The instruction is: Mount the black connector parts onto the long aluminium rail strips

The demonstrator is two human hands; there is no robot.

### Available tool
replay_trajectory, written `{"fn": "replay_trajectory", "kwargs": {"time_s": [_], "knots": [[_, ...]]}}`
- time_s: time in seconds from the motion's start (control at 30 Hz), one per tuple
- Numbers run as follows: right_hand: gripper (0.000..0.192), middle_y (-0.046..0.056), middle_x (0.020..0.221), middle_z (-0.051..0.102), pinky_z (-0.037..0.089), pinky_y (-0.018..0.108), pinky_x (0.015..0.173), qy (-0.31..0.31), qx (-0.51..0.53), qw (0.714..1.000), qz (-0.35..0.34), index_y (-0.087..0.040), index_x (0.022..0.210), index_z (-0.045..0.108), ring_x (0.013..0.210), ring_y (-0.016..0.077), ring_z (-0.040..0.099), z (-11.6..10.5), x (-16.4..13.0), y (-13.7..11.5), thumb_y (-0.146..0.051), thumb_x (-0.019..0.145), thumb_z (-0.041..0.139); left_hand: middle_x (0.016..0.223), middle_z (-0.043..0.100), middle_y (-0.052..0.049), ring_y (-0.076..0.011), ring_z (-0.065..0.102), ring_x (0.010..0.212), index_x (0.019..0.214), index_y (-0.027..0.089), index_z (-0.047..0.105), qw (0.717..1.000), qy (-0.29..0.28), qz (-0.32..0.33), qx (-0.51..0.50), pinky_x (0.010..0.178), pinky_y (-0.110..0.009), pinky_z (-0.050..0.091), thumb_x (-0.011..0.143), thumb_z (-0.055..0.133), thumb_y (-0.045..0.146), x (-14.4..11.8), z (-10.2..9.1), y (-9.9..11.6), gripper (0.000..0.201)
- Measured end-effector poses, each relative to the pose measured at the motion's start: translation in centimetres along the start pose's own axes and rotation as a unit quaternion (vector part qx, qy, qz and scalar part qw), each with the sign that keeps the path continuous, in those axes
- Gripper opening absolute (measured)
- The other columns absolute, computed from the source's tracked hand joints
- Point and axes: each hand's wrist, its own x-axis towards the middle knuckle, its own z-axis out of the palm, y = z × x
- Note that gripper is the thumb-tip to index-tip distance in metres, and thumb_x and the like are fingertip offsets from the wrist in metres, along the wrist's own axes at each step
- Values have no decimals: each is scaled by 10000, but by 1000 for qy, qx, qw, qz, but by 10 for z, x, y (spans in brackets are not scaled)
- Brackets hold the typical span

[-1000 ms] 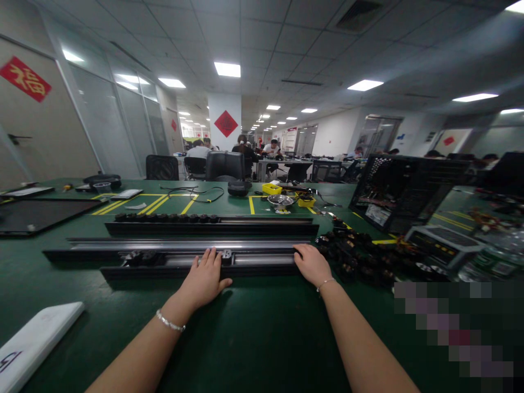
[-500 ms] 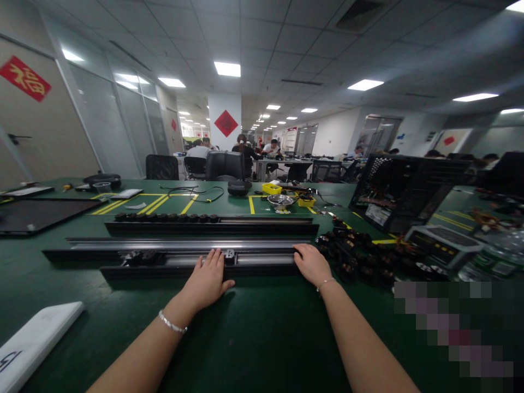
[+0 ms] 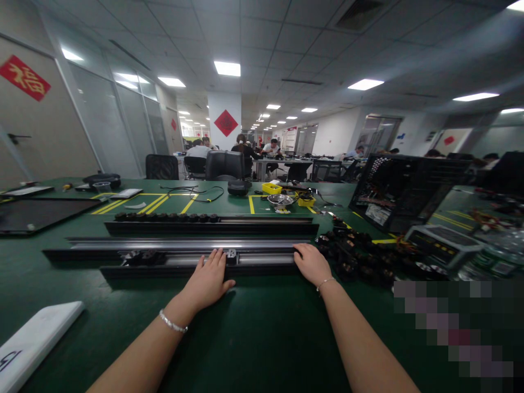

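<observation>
The nearest black channel rail [image 3: 266, 268] lies crosswise in front of me. My left hand [image 3: 207, 278] rests across its middle, fingers stretched out and thumb apart. Just right of those fingertips a small black part [image 3: 232, 255] with a pale face sits in the channel. Further left in the same channel are more black parts [image 3: 141, 256]. My right hand [image 3: 311, 265] has its bent fingers over the rail's right end; its thumb is hidden. Directly behind lies a longer black rail [image 3: 164, 245], with a silvery inner surface.
A third rail [image 3: 266, 222] farther back carries a row of round black parts [image 3: 176, 218]. A heap of black parts [image 3: 352, 251] lies right of my right hand. An open computer case [image 3: 405, 188] and a power supply [image 3: 442, 243] stand beyond. A white slab [image 3: 41, 338] lies front left.
The small part by my left fingertips has slid slightly right along the channel, and the fingers have shifted a little with it. My right hand stays put.
</observation>
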Motion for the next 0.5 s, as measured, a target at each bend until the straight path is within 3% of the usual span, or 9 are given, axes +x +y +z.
{"fn": "replay_trajectory", "kwargs": {"time_s": [0.5], "knots": [[393, 67, 1196, 600, 343, 303, 998, -1, -3, 1000, -3, -158, 1135, 617, 1128, 189, 497, -2, 0, -2, -247, 844, 369, 1475, 252, -156, -278, 168, 1377, 1383, 87, 305, 1000, 19, 19, -13, 1091, -510, 194, 808, 413, 480, 1, 4, 2, 705]]}}
